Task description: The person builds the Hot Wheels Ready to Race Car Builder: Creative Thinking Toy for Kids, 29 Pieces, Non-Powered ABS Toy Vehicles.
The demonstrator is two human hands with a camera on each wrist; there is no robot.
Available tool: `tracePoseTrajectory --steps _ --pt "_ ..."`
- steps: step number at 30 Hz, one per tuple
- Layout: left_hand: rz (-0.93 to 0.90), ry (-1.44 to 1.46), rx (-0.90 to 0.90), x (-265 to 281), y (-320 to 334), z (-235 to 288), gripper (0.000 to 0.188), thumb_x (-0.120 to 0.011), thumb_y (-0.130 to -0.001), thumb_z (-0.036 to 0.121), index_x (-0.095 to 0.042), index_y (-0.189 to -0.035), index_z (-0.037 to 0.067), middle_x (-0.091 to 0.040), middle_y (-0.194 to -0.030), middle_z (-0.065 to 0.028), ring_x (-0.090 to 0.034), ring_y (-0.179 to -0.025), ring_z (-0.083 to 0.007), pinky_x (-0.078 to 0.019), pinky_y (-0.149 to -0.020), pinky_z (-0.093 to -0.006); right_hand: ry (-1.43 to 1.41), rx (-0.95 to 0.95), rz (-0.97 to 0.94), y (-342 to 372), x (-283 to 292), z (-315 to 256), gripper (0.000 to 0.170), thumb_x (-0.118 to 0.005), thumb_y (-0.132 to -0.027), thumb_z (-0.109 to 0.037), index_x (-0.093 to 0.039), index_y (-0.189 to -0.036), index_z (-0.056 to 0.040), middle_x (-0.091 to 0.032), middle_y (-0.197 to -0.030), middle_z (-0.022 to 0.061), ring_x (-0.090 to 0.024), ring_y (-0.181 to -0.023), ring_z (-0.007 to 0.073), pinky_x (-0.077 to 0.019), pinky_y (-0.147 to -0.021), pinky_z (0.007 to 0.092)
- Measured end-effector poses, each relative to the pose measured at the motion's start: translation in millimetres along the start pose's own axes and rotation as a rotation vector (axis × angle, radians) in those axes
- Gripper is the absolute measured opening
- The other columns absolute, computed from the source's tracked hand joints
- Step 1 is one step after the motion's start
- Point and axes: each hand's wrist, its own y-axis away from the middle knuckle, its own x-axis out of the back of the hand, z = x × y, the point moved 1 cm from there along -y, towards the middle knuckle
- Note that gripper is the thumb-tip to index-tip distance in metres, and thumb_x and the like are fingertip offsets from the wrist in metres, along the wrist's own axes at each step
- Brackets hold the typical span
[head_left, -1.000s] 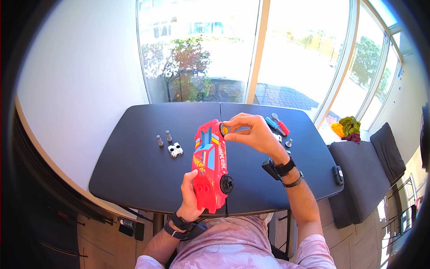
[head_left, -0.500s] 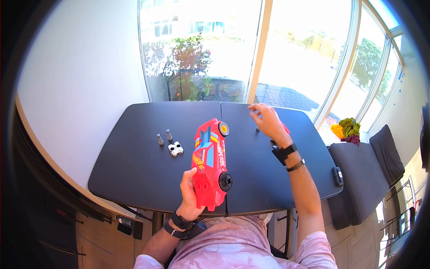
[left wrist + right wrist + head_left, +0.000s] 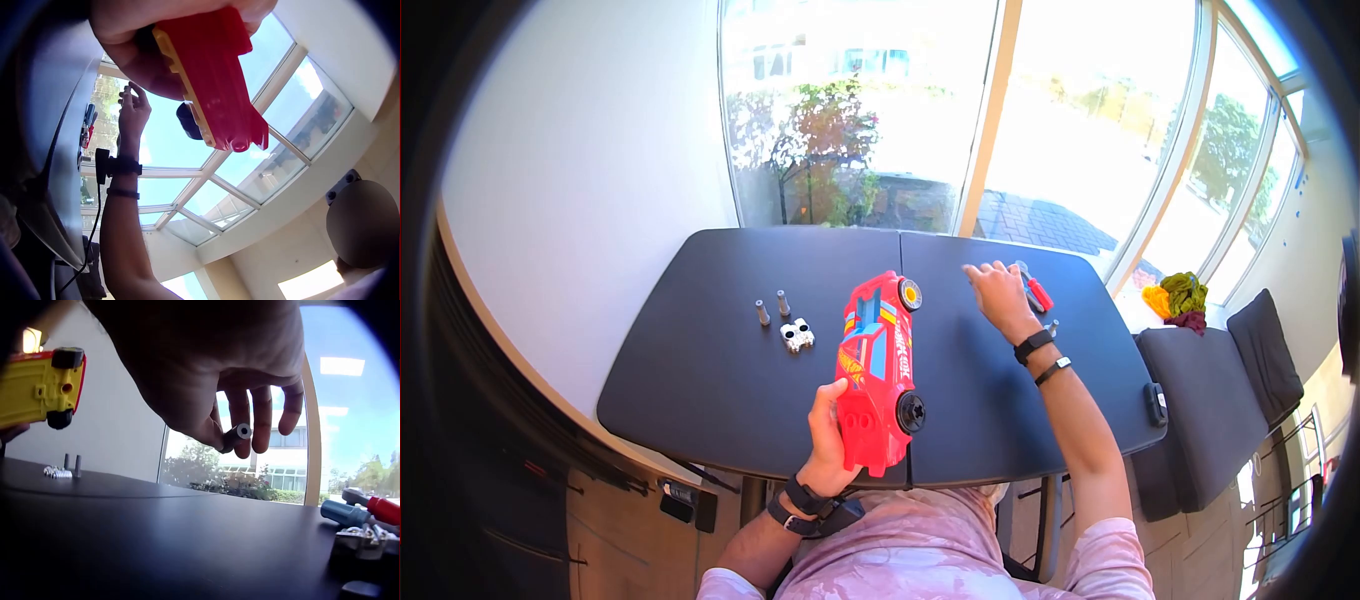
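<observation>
My left hand [image 3: 828, 440] grips the rear of a red toy car [image 3: 870, 385], which stands nose-up over the near middle of the table. On its right side are a yellow-centred wheel [image 3: 910, 293] and a black wheel [image 3: 911, 411]. The right wrist view shows the car's yellow underside [image 3: 25, 394]. To the right of the car, my right hand [image 3: 1003, 300] hovers above the table. Between its thumb and fingers it pinches a short grey peg [image 3: 234, 439] with a hole in its end; the head view hides this peg.
Two grey pegs [image 3: 762, 312] stand beside a white engine-like part [image 3: 797, 336] on the left. Near my right hand lie a red-handled tool [image 3: 1038, 293], a blue-handled tool [image 3: 344, 513] and another white part [image 3: 365, 540]. A black case [image 3: 1156, 403] sits at the table's right edge.
My right hand has left the car's upper wheel, moved right toward the tools, and now holds a grey peg. The left hand keeps the car in nearly the same place.
</observation>
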Motion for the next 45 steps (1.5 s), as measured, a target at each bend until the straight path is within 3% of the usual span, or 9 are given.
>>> tracePoseTrajectory --steps 6,12,15,21,24,30,36,39,45 --pt "0.005 -0.004 0.001 2 -1 -1 0.074 -0.066 -0.102 0.052 -0.054 -0.152 0.0 -0.073 -0.137 -0.0167 -0.077 -0.118 -0.0282 -0.0636 -0.099 -0.0454 -0.938 -0.137 0.157 -12 96 -39 0.011 -0.075 -0.104 -0.005 -0.076 -0.114 -0.0038 -0.075 -0.087 0.0032 -0.08 -0.097 0.0174 -0.063 -0.079 0.036" --pt "0.001 -0.004 0.002 -1 0 0 0.075 -0.065 -0.102 0.052 -0.053 -0.154 0.0 -0.073 -0.138 -0.0173 -0.077 -0.119 -0.0287 -0.0636 -0.1 -0.0458 -1.575 -0.129 0.151 -2 148 -70 0.014 -0.08 -0.1 0.003 -0.071 -0.11 0.0025 -0.073 -0.112 0.0062 -0.079 -0.111 0.0147 -0.0686 -0.09 0.0297" --pt "-0.013 0.004 0.003 -2 1 2 0.074 -0.065 -0.103 0.051 -0.052 -0.154 -0.001 -0.073 -0.138 -0.0179 -0.077 -0.12 -0.0292 -0.0636 -0.101 -0.0465 -1.605 -0.094 0.145 1 143 -76 0.018 -0.082 -0.097 0.007 -0.07 -0.109 0.003 -0.071 -0.122 0.0096 -0.079 -0.11 0.0163 -0.0693 -0.095 0.0312" --pt "-0.019 0.025 0.011 0 1 2 0.073 -0.064 -0.104 0.049 -0.052 -0.155 -0.001 -0.073 -0.138 -0.019 -0.077 -0.12 -0.0297 -0.064 -0.101 -0.0469 -1.356 0.028 0.192 1 137 -79 0.02 -0.087 -0.094 0.003 -0.072 -0.107 0.0032 -0.077 -0.113 0.0105 -0.08 -0.11 0.018 -0.0687 -0.097 0.0333" --pt "-0.023 0.001 0.0 -4 3 3 0.073 -0.064 -0.104 0.05 -0.052 -0.155 -0.002 -0.073 -0.138 -0.0192 -0.078 -0.119 -0.0296 -0.0646 -0.1 -0.0462 -1.281 -0.061 0.192 4 153 -86 0.024 -0.089 -0.094 0.001 -0.077 -0.114 0.0019 -0.081 -0.111 0.011 -0.082 -0.107 0.0195 -0.0672 -0.098 0.033" --pt "-0.025 -0.006 -0.001 -3 3 1 0.075 -0.065 -0.103 0.052 -0.052 -0.154 -0.002 -0.074 -0.138 -0.0188 -0.078 -0.118 -0.0285 -0.065 -0.099 -0.0456 -1.024 0.097 0.185 12 156 -81 0.024 -0.081 -0.098 -0.003 -0.081 -0.121 0.0034 -0.083 -0.108 0.0135 -0.083 -0.097 0.0216 -0.0635 -0.085 0.0328" --pt "-0.006 -0.005 0.008 -3 3 1 0.075 -0.065 -0.103 0.053 -0.053 -0.153 -0.001 -0.074 -0.137 -0.0184 -0.078 -0.118 -0.0285 -0.0653 -0.099 -0.0462 -0.746 0.092 -0.037 15 156 -71 0.027 -0.068 -0.094 0.003 -0.082 -0.116 0.0007 -0.08 -0.102 0.0135 -0.076 -0.08 0.0223 -0.0612 -0.078 0.0328" --pt "-0.004 -0.017 0.006 -1 2 2 0.074 -0.065 -0.103 0.052 -0.053 -0.153 -0.001 -0.074 -0.137 -0.0184 -0.078 -0.118 -0.0287 -0.0656 -0.099 -0.0467 -0.872 -0.023 0.098 12 171 -85 0.026 -0.065 -0.094 0.0 -0.08 -0.114 -0.0023 -0.079 -0.102 0.0144 -0.077 -0.087 0.0346 -0.0616 -0.079 0.0446" --pt "-0.015 -0.014 0.003 -3 4 1 0.074 -0.065 -0.104 0.052 -0.053 -0.153 -0.001 -0.074 -0.137 -0.0185 -0.079 -0.117 -0.029 -0.0661 -0.098 -0.0469 -0.676 0.175 0.099 16 147 -67 0.036 -0.06 -0.095 0.004 -0.074 -0.127 -0.0072 -0.076 -0.109 0.0148 -0.074 -0.092 0.0416 -0.06 -0.081 0.0474"
